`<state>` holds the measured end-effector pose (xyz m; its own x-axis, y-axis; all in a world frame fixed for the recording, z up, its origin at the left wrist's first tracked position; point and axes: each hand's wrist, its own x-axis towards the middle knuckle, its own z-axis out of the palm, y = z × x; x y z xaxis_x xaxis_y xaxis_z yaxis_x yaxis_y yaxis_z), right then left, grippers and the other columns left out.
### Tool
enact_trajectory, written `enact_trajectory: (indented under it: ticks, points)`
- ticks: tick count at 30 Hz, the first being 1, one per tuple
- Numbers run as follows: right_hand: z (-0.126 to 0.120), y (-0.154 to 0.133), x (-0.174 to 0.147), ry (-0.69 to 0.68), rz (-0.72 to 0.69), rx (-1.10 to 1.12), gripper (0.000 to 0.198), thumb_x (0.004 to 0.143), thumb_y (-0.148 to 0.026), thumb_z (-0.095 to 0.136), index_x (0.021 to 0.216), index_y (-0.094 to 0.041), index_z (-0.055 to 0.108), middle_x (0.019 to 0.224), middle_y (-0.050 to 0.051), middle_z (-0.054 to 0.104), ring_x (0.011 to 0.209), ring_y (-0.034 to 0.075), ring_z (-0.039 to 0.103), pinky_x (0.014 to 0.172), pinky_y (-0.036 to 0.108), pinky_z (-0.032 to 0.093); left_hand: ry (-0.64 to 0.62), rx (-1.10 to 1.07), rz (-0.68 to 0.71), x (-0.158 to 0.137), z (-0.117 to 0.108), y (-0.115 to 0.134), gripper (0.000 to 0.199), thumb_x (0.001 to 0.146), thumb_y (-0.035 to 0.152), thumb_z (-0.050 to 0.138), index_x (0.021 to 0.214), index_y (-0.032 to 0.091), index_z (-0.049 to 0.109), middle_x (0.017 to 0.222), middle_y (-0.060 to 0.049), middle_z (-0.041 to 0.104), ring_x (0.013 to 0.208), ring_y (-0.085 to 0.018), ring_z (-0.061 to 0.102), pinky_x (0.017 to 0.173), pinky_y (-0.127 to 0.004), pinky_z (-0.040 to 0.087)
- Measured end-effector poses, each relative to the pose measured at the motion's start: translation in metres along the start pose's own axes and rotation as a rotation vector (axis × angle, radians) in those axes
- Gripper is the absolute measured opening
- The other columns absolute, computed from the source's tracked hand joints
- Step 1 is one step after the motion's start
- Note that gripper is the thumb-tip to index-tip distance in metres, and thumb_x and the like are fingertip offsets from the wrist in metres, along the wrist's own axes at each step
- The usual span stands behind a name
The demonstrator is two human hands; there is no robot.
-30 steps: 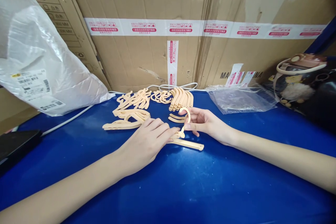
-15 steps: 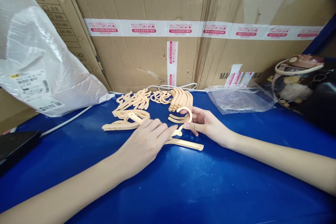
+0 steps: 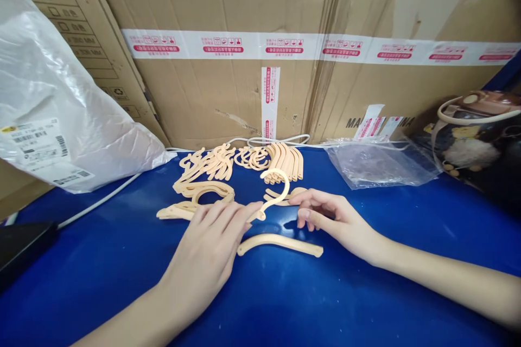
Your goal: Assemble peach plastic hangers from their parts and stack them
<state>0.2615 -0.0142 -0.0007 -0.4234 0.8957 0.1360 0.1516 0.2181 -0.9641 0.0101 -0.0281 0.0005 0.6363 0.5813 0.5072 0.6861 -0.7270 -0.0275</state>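
Observation:
My left hand [image 3: 211, 238] is closed over a cream hanger arm that it mostly hides. A curved hanger hook [image 3: 280, 187] stands up from that piece at my fingertips. My right hand [image 3: 325, 217] is beside the hook, apart from it, fingers loosely bent with nothing seen between them. Its index fingertip is close to loose curved arms [image 3: 277, 198]; whether they touch is unclear. A single hanger arm [image 3: 280, 241] lies on the blue table in front of both hands. Folded hangers [image 3: 175, 211] are stacked left of my left hand.
Behind the hands lie a pile of hanger pieces [image 3: 217, 160], loose hooks [image 3: 251, 157] and a row of arms [image 3: 287, 160]. A white plastic parcel [image 3: 81, 97] is at left, a clear bag [image 3: 378, 162] at right. Cardboard boxes [image 3: 220, 92] wall the back; a white cable [image 3: 101, 200] crosses the table.
My right hand has let go of the hook and moved slightly right and down. My left hand has shifted left with the piece, leaving the single arm in front more exposed.

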Motion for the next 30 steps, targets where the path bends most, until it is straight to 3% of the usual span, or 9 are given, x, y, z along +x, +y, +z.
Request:
enact_trajectory:
  ticks: [6, 26, 30]
  points:
    - [-0.005, 0.006, 0.01, 0.028, 0.116, 0.066, 0.026, 0.092, -0.04, 0.053, 0.102, -0.018, 0.061, 0.073, 0.0, 0.06, 0.059, 0.009, 0.051, 0.052, 0.022, 0.039, -0.013, -0.116, -0.092, 0.001, 0.002, -0.008, 0.035, 0.098, 0.012, 0.035, 0.128, 0.022, 0.049, 0.108, -0.002, 0.066, 0.096, -0.019, 0.054, 0.083, -0.031, 0.035]
    - [0.003, 0.002, -0.004, 0.023, -0.007, -0.007, 0.02, 0.092, -0.035, 0.053, 0.095, -0.017, 0.062, 0.069, -0.001, 0.059, 0.055, 0.008, 0.051, 0.051, 0.021, 0.043, 0.031, -0.136, -0.116, -0.007, 0.003, -0.003, 0.034, 0.098, 0.017, 0.038, 0.13, 0.025, 0.047, 0.12, -0.001, 0.063, 0.108, -0.021, 0.051, 0.09, -0.035, 0.035]
    - [0.004, 0.002, -0.002, 0.056, -0.044, -0.061, 0.022, 0.091, -0.037, 0.054, 0.094, -0.016, 0.06, 0.068, 0.0, 0.06, 0.055, 0.009, 0.051, 0.051, 0.022, 0.042, 0.018, -0.15, -0.116, -0.007, 0.001, 0.002, 0.029, 0.099, 0.019, 0.038, 0.125, 0.022, 0.051, 0.115, -0.003, 0.064, 0.101, -0.021, 0.054, 0.086, -0.036, 0.038]
